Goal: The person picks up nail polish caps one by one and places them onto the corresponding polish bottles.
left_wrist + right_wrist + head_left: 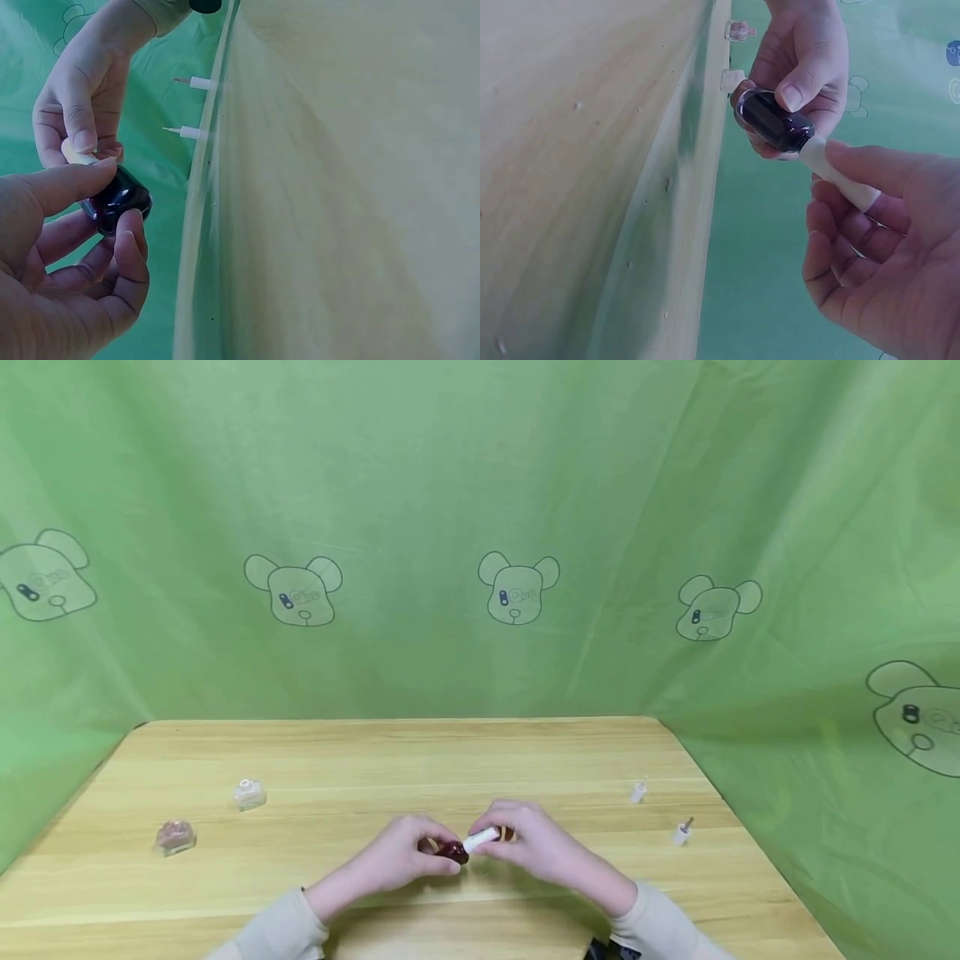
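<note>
A dark red nail polish bottle [454,852] [769,120] is pinched between the thumb and fingers of my left hand [405,858], over the middle of the table's near part. Its white cap [481,840] [840,175] is held by my right hand [531,842], thumb on one side and curled fingers on the other. Cap and bottle neck meet end to end, tilted; whether the cap is threaded on cannot be told. In the left wrist view the right hand's fingers partly cover the cap [75,152].
On the left of the wooden table [390,760] stand a clear bottle [250,795] and a pinkish bottle [176,837], both uncapped. To the right are two white caps with brushes, one farther back [638,792] and one nearer [682,833]. Green curtain [420,485] encloses the back and sides.
</note>
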Action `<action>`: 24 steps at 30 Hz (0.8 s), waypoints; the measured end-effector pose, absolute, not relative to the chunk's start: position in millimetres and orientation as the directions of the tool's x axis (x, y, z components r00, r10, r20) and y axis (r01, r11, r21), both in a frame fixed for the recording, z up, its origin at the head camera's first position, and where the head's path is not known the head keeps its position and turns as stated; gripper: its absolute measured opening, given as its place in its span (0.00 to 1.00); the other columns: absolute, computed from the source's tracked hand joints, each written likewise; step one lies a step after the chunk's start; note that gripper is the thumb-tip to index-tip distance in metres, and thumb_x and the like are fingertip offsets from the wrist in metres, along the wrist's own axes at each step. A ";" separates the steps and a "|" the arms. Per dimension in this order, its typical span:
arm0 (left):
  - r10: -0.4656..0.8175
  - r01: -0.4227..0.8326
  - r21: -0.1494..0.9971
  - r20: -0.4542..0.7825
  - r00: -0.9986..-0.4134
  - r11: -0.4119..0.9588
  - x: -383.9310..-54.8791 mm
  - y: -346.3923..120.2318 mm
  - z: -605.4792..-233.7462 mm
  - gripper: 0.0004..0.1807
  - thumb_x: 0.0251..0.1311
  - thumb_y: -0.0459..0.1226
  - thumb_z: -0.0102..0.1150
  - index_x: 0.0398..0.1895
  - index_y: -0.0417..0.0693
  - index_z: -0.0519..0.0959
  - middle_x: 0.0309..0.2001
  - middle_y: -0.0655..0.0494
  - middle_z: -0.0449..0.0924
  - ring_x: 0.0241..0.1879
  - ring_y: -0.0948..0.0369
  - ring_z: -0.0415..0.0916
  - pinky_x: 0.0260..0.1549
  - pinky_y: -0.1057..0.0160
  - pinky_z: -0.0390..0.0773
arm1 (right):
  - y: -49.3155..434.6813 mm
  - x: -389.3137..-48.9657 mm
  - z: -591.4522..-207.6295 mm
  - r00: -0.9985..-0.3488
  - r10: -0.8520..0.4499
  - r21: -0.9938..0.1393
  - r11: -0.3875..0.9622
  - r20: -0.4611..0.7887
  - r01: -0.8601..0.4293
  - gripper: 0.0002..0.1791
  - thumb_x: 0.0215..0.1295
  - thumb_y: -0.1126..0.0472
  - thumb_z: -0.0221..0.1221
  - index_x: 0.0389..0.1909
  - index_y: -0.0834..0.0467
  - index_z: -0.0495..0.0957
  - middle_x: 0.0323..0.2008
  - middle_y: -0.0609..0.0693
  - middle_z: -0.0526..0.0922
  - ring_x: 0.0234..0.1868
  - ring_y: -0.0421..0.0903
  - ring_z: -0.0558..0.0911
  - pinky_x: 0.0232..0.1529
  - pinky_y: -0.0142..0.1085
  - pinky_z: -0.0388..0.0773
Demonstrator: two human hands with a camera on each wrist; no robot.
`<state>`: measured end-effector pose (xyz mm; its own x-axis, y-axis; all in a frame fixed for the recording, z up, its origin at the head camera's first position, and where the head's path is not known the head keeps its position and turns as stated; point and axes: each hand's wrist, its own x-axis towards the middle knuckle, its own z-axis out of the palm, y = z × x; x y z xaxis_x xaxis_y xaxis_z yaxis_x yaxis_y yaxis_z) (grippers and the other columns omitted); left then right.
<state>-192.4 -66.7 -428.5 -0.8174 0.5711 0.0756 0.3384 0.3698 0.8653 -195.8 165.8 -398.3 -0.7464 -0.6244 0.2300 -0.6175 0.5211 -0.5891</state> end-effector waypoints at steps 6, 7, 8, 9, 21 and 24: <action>0.533 0.282 0.894 0.060 -0.844 0.347 -193.3 -66.5 -428.0 0.15 0.54 0.39 0.69 0.45 0.47 0.84 0.43 0.50 0.85 0.26 0.65 0.77 0.22 0.67 0.78 | 169.8 -202.9 -397.1 -0.768 -0.587 -0.719 0.414 0.258 -0.558 0.25 0.57 0.58 0.67 0.56 0.58 0.77 0.46 0.53 0.85 0.43 0.38 0.80 0.43 0.34 0.79; 0.529 0.278 0.897 0.059 -0.846 0.344 -193.6 -66.5 -428.5 0.15 0.54 0.39 0.69 0.45 0.46 0.84 0.44 0.49 0.85 0.27 0.64 0.78 0.22 0.66 0.79 | 170.6 -204.2 -397.9 -0.764 -0.589 -0.742 0.381 0.265 -0.551 0.25 0.57 0.59 0.67 0.57 0.58 0.76 0.47 0.53 0.85 0.45 0.37 0.80 0.44 0.34 0.79; 0.527 0.271 0.901 0.057 -0.848 0.338 -193.7 -66.5 -429.2 0.16 0.54 0.39 0.69 0.46 0.46 0.84 0.44 0.48 0.85 0.28 0.63 0.79 0.22 0.65 0.80 | 171.2 -205.3 -398.7 -0.764 -0.590 -0.769 0.351 0.262 -0.535 0.25 0.58 0.60 0.67 0.57 0.58 0.76 0.49 0.55 0.85 0.45 0.37 0.80 0.45 0.34 0.79; 0.527 0.265 0.905 0.055 -0.848 0.332 -193.6 -66.6 -429.7 0.15 0.54 0.38 0.69 0.46 0.46 0.84 0.44 0.48 0.85 0.28 0.61 0.79 0.22 0.64 0.80 | 171.6 -206.0 -399.5 -0.764 -0.592 -0.789 0.329 0.257 -0.520 0.24 0.59 0.60 0.66 0.57 0.59 0.76 0.50 0.56 0.85 0.45 0.38 0.80 0.46 0.35 0.79; 0.546 0.261 0.916 0.056 -0.836 0.306 -191.6 -64.8 -430.3 0.15 0.54 0.38 0.69 0.45 0.45 0.84 0.44 0.47 0.85 0.29 0.62 0.80 0.26 0.67 0.80 | 168.7 -206.2 -406.7 -0.846 -0.484 -0.821 0.374 0.224 -0.431 0.09 0.57 0.57 0.68 0.36 0.57 0.83 0.37 0.53 0.87 0.32 0.37 0.76 0.37 0.32 0.73; 0.556 0.271 0.910 0.057 -0.829 0.312 -190.1 -63.9 -428.8 0.14 0.54 0.38 0.69 0.44 0.46 0.84 0.42 0.49 0.85 0.27 0.67 0.78 0.26 0.71 0.77 | 166.7 -203.3 -406.9 -0.870 -0.435 -0.812 0.407 0.231 -0.419 0.09 0.54 0.55 0.70 0.27 0.53 0.80 0.29 0.46 0.84 0.30 0.40 0.75 0.35 0.33 0.73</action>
<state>-190.1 -63.9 -428.8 -0.8293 0.5560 0.0565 0.2714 0.3122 0.9104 -203.3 166.7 -406.9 -0.8704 -0.4349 0.2308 -0.4188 0.4075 -0.8115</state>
